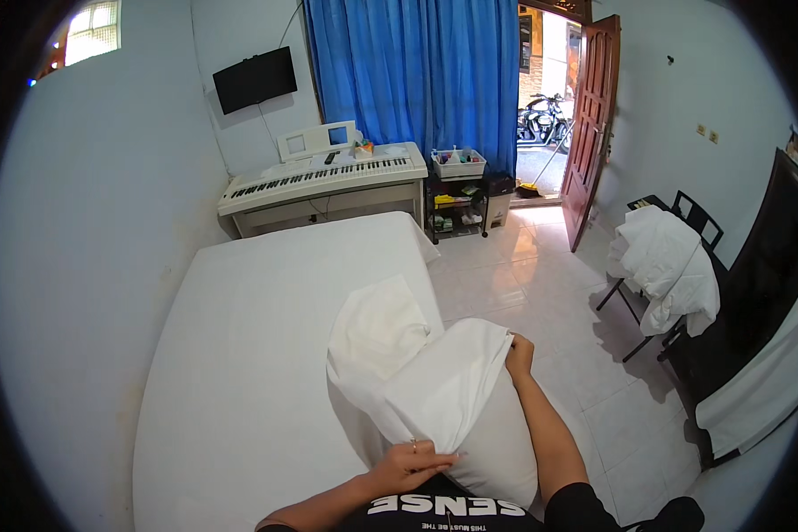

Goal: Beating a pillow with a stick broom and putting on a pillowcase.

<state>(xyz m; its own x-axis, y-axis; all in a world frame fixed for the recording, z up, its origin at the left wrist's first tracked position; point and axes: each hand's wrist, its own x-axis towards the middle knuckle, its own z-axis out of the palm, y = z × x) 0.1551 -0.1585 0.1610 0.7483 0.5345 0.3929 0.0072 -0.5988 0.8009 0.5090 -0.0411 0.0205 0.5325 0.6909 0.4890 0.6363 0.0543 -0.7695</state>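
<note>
A white pillowcase (432, 386) is partly drawn over a pale pillow (502, 439) that leans against my body. My right hand (520, 356) grips the pillowcase's edge at the pillow's far right corner. Close to my body, my left hand (415, 463) pinches the near edge of the cloth, a ring on one finger. The loose part of the pillowcase spreads over the bed (259, 346), which is covered with a smooth white sheet. The pillow's near right part is bare, and the rest is hidden under the cloth.
An electronic keyboard (326, 174) stands past the bed's foot, beside a black trolley (457, 209) carrying a white basket (459, 164). A wooden door (592, 133) stands ajar. Crumpled white bedding (665, 266) lies on a chair at right, near a dark-framed piece of furniture (738, 319).
</note>
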